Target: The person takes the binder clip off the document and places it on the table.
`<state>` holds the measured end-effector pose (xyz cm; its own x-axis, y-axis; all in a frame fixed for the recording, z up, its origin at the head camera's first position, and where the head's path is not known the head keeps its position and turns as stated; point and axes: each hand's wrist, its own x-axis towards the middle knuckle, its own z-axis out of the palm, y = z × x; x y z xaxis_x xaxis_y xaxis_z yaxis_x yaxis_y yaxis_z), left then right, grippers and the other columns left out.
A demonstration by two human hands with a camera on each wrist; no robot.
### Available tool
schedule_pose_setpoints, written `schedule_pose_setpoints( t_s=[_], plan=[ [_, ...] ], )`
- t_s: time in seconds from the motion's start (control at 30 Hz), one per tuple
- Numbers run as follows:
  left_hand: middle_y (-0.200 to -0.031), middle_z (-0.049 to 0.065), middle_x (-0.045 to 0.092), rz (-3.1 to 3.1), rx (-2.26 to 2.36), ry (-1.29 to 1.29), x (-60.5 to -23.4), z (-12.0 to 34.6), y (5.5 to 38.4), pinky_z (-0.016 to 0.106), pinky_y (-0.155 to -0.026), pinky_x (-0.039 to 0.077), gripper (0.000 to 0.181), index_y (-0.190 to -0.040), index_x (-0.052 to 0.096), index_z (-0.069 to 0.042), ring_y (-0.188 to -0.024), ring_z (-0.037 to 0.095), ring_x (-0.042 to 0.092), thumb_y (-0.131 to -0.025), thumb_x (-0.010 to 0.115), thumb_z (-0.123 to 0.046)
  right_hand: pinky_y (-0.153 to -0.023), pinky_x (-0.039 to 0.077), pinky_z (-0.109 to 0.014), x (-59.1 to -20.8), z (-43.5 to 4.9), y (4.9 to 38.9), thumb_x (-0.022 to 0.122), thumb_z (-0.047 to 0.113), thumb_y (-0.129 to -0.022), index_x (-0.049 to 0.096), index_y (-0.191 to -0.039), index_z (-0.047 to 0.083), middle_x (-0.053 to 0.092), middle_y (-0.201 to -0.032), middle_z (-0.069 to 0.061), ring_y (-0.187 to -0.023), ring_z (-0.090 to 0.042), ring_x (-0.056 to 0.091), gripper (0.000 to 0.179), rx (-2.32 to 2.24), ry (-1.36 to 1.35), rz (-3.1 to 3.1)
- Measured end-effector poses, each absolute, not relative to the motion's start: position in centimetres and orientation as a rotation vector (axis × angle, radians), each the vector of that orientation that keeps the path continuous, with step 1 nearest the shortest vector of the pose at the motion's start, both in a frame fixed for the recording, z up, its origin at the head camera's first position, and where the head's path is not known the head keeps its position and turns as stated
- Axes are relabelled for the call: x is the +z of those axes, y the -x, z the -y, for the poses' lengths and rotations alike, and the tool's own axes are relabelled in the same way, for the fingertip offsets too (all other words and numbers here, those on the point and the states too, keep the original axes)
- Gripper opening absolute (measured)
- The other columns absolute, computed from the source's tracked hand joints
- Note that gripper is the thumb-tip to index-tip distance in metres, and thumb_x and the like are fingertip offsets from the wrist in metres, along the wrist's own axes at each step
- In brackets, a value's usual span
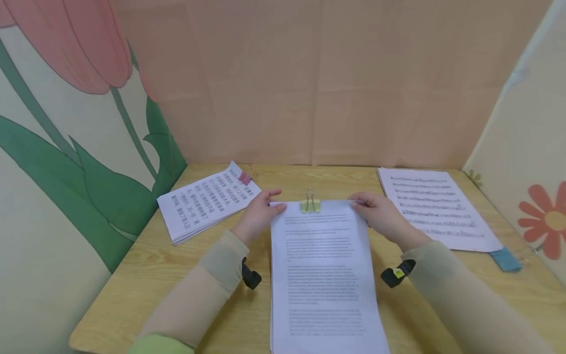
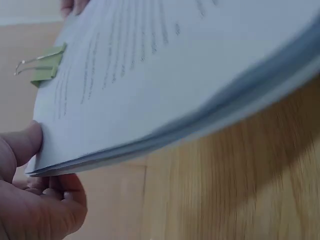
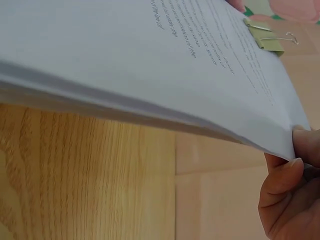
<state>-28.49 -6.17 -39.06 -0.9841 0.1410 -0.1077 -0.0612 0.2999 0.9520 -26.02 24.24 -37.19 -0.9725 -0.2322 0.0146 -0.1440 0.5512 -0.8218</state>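
Observation:
A stack of printed paper is held up by its two top corners, its far end raised off the table. My left hand pinches the top left corner, thumb on the printed face and fingers curled beneath, as the left wrist view shows. At the top right corner my right hand pinches the sheets the same way. A yellow-green binder clip grips the middle of the top edge, its wire handles standing up. In the right wrist view the clip sits beyond the thumb.
To the left lies a stack of Chinese text sheets with a pink binder clip. Sheet music rests at the right, a blue clip at its near corner. Painted walls and a pinkish backdrop border the wooden table.

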Motion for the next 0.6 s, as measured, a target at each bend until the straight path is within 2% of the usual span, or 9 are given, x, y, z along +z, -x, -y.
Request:
schedule_pose_setpoints(
  t_s=[0.2,0.5,0.6],
  plan=[
    [-0.106,0.007,0.069,-2.136,1.821,-0.072,-38.6,6.5,28.4,0.039,-0.096,0.043,0.028,-0.116,0.065,-0.007,-0.099,0.020,0.063,-0.095,0.063,-0.024,-0.069,0.049,-0.032,-36.4,-24.2,25.2,0.047,0.023,-0.102,0.056,-0.126,0.003,0.062,-0.114,-0.018,-0.088,-0.024,0.058,0.033,-1.423,0.266,-2.687],
    [-0.092,-0.003,0.071,-2.465,1.508,-0.262,-38.1,6.7,28.2,0.041,-0.090,0.045,0.024,-0.108,0.071,-0.016,-0.094,0.018,0.062,-0.095,0.061,-0.033,-0.064,0.049,-0.030,-36.0,-24.5,24.8,0.047,0.022,-0.102,0.057,-0.125,0.000,0.063,-0.109,-0.018,-0.080,-0.020,0.057,0.033,-1.443,0.233,-2.679],
    [-0.090,-0.004,0.070,-2.516,1.497,-0.248,-38.0,6.6,28.2,0.040,-0.091,0.044,0.024,-0.107,0.072,-0.017,-0.093,0.017,0.062,-0.095,0.060,-0.035,-0.068,0.048,-0.032,-35.8,-24.7,24.9,0.048,0.024,-0.102,0.058,-0.123,0.002,0.063,-0.109,-0.015,-0.084,-0.022,0.056,0.032,-1.420,0.239,-2.678]
  ],
)
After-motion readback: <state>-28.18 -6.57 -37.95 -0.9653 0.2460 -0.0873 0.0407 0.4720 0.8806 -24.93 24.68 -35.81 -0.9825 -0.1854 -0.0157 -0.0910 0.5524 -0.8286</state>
